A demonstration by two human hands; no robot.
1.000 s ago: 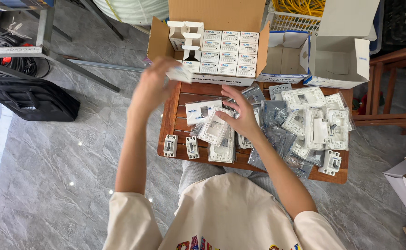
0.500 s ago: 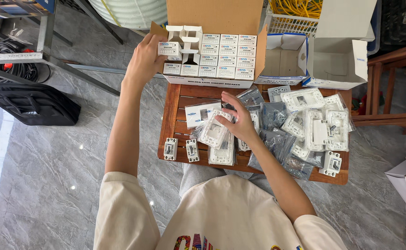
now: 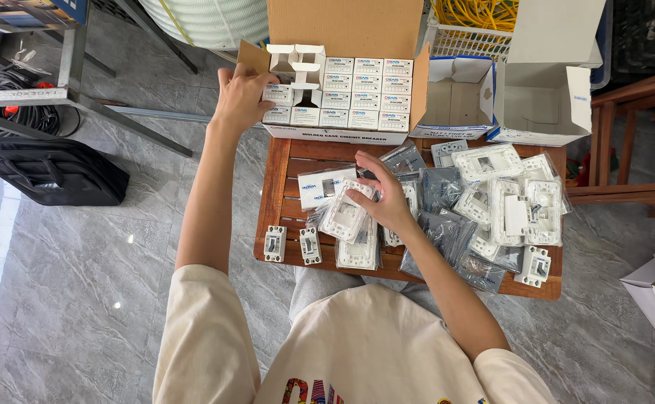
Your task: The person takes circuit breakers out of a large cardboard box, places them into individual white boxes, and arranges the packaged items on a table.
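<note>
The left hand [image 3: 241, 97] pinches a small white box [image 3: 277, 93] at the big cardboard box [image 3: 342, 30]. The right hand [image 3: 383, 198] pinches a white switch plate [image 3: 345, 218] over the wooden desk [image 3: 283, 187].

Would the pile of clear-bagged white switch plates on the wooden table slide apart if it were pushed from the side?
Probably. The bagged plates lie loosely overlapped at odd angles, and their glossy plastic looks slippery, so they would likely skid over one another. Each plate seems stiff and flat, so it should not roll. The right hand rests on one.
</note>
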